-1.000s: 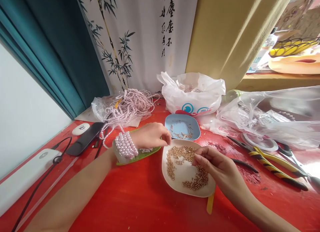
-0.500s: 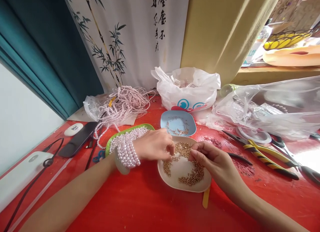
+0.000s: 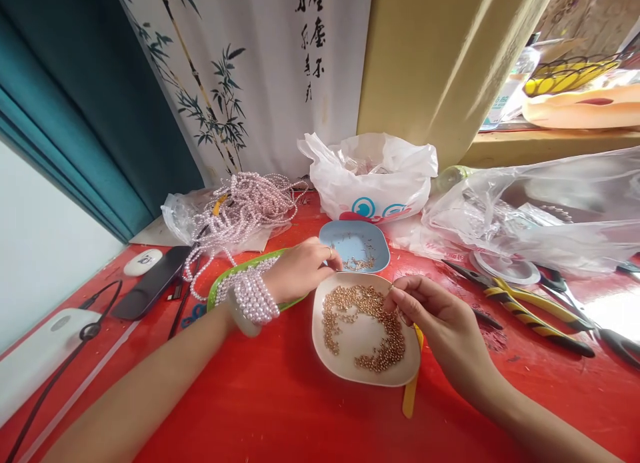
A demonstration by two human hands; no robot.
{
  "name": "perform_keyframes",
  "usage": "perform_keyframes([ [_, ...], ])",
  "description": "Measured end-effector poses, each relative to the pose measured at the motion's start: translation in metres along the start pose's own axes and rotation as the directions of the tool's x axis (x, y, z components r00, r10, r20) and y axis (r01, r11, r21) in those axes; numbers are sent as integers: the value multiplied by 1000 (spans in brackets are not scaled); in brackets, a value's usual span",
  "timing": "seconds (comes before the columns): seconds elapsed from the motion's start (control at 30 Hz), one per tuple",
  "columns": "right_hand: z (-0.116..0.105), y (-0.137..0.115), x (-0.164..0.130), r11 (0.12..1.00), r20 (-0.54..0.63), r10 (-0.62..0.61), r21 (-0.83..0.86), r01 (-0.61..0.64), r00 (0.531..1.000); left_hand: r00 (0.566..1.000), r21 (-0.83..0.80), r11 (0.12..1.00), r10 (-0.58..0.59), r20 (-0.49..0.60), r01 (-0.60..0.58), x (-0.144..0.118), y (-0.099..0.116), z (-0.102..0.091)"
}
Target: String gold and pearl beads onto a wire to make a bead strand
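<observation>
**Two hands at a dish of gold beads**

Hundreds of tiny gold beads (image 3: 373, 330) lie in a loose ring inside a cream dish (image 3: 345, 356), which sits on the red counter (image 3: 280, 410) just in front of the person. The right hand (image 3: 440, 323) hangs over the dish's right rim, thumb and forefinger pinched together at the edge of the beads; whatever is between the fingertips is too small to make out. The left hand (image 3: 300, 270) rests at the dish's upper left, fingers curled loosely downward, its fingertips near the rim of a blue dish (image 3: 375, 240) that holds a scatter of small metal pieces. I cannot tell whether it grips anything. Several rounds of pink pearl strand (image 3: 253, 296) are wound about the left wrist, which lies over a green tray (image 3: 220, 286).

A yellow stick (image 3: 410, 400) pokes out from under the cream dish. Yellow-and-black pliers (image 3: 535, 320) lie to the right, well apart from the beads. Behind the trays sit a heap of pink pearl strands (image 3: 245, 203) and a white plastic bag (image 3: 370, 176); clear plastic bags (image 3: 540, 216) spread along the right. A black phone (image 3: 150, 283) lies at the left.
</observation>
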State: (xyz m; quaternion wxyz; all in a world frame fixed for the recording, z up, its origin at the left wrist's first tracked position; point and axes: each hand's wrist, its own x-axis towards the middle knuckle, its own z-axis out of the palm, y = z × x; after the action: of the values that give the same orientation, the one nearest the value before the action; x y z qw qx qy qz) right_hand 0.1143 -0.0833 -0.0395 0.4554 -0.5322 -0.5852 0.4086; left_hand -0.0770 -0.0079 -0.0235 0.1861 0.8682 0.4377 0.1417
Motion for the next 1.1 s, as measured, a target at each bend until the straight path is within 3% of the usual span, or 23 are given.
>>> perform_keyframes([
  [0.27,-6,6,7,1000,-36,-6,6,6,999,999,86,996,-2,-53,6,30,-10,6],
  [0.5,-9,14,11,1000,-36,12,11,-12,999,981,82,993,-97,165,85,37,-11,-2],
  [0.67,-12,16,14,999,-37,46,13,-46,998,990,113,992,-75,116,62,55,-20,-3],
  [0.83,-13,17,16,993,-18,101,70,-99,995,974,133,991,-31,223,1,73,-20,7],
  [0.93,-13,20,16,988,-3,119,103,-118,993,980,153,988,-51,195,21,80,-18,9],
  [1.1,-12,23,16,979,16,153,136,-153,988,994,-22,999,27,104,-25,92,-22,14],
])
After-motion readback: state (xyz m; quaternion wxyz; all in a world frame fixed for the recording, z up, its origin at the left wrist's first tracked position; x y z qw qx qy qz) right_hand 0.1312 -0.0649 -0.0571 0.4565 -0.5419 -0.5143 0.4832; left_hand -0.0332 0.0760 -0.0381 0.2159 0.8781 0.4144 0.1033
